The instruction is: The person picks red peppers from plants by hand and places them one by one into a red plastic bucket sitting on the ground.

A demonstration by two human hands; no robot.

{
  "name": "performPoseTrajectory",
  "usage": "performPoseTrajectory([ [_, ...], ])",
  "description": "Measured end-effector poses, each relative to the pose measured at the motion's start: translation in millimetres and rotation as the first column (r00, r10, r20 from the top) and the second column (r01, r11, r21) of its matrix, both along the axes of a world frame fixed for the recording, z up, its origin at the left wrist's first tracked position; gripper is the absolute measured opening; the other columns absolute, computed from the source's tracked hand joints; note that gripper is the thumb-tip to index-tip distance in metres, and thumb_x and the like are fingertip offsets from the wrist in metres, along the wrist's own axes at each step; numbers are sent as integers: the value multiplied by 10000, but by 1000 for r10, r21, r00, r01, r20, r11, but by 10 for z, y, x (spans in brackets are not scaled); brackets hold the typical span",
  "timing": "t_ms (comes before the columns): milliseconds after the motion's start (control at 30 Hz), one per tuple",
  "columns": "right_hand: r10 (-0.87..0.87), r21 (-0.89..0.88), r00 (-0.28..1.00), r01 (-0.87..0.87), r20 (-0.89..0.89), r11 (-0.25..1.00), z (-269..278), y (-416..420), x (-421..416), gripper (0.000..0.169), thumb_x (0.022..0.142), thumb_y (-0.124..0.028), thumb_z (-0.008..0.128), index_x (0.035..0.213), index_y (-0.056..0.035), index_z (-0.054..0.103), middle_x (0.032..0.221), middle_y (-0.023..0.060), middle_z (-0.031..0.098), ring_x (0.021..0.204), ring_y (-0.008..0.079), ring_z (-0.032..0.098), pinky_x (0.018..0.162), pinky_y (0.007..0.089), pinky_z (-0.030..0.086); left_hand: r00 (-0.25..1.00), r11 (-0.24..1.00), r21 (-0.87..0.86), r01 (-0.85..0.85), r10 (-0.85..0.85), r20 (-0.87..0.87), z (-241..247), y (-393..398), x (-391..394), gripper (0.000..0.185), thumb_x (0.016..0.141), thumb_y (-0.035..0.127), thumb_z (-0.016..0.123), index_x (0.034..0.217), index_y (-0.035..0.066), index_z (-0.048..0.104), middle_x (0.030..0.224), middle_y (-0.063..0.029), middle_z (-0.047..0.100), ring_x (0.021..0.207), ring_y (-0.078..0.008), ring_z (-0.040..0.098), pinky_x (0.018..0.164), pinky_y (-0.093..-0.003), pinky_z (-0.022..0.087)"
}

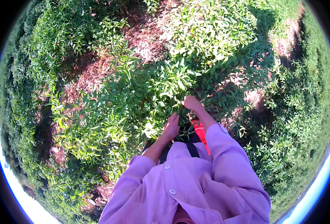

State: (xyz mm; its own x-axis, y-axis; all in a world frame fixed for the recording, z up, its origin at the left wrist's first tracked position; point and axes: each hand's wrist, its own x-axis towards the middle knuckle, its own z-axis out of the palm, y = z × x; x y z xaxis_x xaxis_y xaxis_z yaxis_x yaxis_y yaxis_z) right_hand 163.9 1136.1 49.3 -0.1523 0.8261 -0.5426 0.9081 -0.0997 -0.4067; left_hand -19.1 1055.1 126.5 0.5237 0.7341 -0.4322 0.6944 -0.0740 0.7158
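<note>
My left hand (171, 127) reaches into a leafy bush (160, 103), which looks like a chili pepper plant. Its fingers point forward, slightly apart, against the leaves. A little ahead and to the right, my right hand (192, 103) is at the same bush with its fingers curled. Leaves and the back of the hand hide whatever is at those fingertips. Below my right wrist, close to my body, is a red container (201, 131) with red contents, partly covered by my sleeve. A dark strap (192, 149) lies across my shirt.
More bushes spread around me, with a sunlit one (212, 30) ahead and a dense row (296, 112) to the right. Small red spots, likely fruit, show among the leaves. Bare reddish soil (89, 72) with dry litter runs between the plants.
</note>
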Motion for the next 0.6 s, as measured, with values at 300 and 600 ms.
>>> performPoseTrajectory([
  [300, -212, -86, 977, 214, 29, 973, 297, -100, -362, 252, 678, -228, 560, 760, -2, 634, 858, 197, 618, 836, 353, 595, 754, 427, 480, 998, 998, -64, 17, -20, -56, 110, 72, -51, 548, 720, 50, 550, 1233, -12, 367, 1337, -215, 291, 1179, -363, 379, 938, -402, 385],
  [600, -454, -81, 849, 449, -270, 890, 62, -383, -330, 310, 717, -293, 606, 864, -21, 626, 832, 198, 607, 789, 358, 580, 707, 402, 463, 1000, 1000, -7, 19, -20, -24, -18, 14, -101, 521, 730, 52, 534, 1221, -35, 386, 1316, -239, 316, 1159, -380, 387, 956, -404, 361],
])
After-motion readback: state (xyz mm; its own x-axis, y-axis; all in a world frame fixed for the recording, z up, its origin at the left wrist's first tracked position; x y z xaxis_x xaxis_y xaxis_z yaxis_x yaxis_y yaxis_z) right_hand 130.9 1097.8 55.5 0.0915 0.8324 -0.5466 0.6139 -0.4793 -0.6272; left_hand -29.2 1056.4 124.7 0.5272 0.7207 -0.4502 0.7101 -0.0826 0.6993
